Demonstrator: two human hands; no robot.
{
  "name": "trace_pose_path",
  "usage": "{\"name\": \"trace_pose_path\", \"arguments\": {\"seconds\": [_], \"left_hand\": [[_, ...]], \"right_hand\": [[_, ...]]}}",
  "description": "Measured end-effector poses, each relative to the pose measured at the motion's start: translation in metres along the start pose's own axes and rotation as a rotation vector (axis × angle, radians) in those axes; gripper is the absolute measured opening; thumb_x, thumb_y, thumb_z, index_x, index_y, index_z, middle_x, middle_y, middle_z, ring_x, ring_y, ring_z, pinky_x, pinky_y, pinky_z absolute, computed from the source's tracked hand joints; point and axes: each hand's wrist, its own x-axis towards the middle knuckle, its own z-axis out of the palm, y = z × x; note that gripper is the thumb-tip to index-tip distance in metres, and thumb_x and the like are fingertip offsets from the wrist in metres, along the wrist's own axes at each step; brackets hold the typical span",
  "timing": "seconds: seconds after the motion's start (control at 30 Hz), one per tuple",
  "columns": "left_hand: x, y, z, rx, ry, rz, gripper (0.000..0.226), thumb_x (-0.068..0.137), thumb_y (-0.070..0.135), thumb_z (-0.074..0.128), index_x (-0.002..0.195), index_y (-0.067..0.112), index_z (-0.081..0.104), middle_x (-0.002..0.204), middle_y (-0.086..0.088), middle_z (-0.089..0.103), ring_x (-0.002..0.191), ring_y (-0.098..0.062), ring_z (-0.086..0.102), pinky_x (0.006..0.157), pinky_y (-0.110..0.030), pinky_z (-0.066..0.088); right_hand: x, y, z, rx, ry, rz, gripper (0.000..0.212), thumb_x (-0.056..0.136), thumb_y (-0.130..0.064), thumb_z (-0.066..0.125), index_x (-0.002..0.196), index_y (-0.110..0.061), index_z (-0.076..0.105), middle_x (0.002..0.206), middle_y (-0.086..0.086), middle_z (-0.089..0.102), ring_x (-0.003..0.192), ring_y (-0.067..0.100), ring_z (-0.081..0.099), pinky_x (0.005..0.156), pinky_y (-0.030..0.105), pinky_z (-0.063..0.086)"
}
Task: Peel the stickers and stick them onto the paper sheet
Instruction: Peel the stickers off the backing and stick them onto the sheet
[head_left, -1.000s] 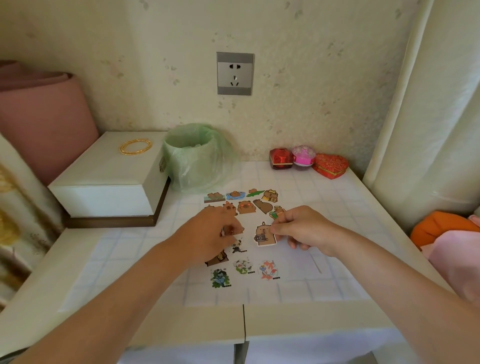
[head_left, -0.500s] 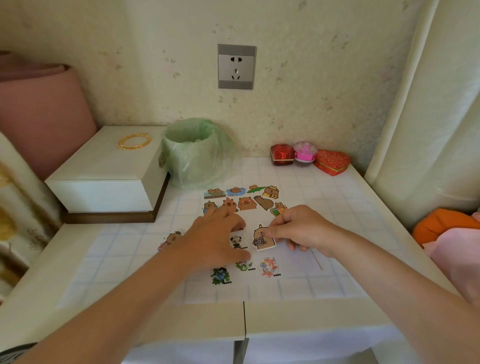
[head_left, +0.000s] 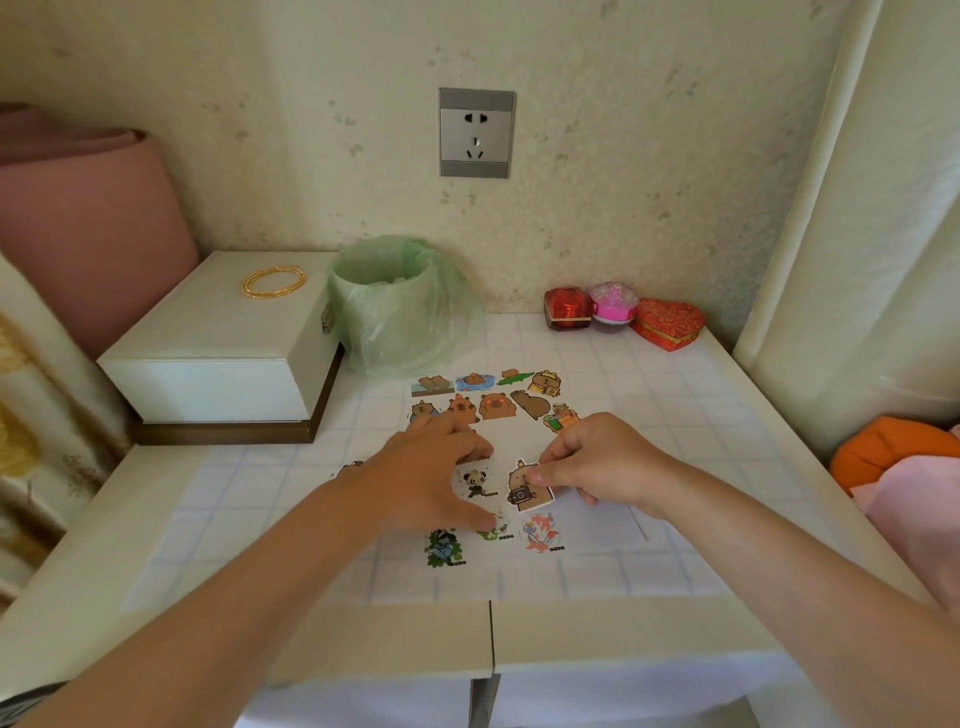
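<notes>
Risk: brown capybara-with-camera die-cut sticker (head_left: 527, 491) could land crooked or overlap small panda sticker (head_left: 474, 483) just left; gap tight. Sticker glossy, white-edged, at centre of white paper sheet (head_left: 597, 525). Grip: right hand (head_left: 597, 467) pinches sticker; left hand (head_left: 431, 478) flat, fingers spread, pressing sheet.

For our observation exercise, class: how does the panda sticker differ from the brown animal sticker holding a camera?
The panda sticker is black and white; the camera sticker is brown. The panda sticker is smaller than the camera sticker. The panda sticker lies flat on the paper sheet; the right hand pinches the camera sticker. Both show cartoon animals.
</notes>
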Motion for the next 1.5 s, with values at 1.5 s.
{"name": "trace_pose_path", "arguments": {"seconds": [1.5], "left_hand": [[-0.024, 0.008, 0.028, 0.247, 0.219, 0.432, 0.050, 0.092, 0.029, 0.039, 0.138, 0.043, 0.052, 0.122, 0.007, 0.054, 0.113, -0.019, 0.046, 0.081, -0.035, 0.046]], "right_hand": [[-0.010, -0.012, 0.014, -0.649, 0.302, -0.096, 0.038, 0.071, -0.065, 0.074, 0.081, -0.029, 0.067, 0.077, -0.009, 0.066, 0.077, 0.013, 0.063, 0.059, 0.026, 0.040]]}}
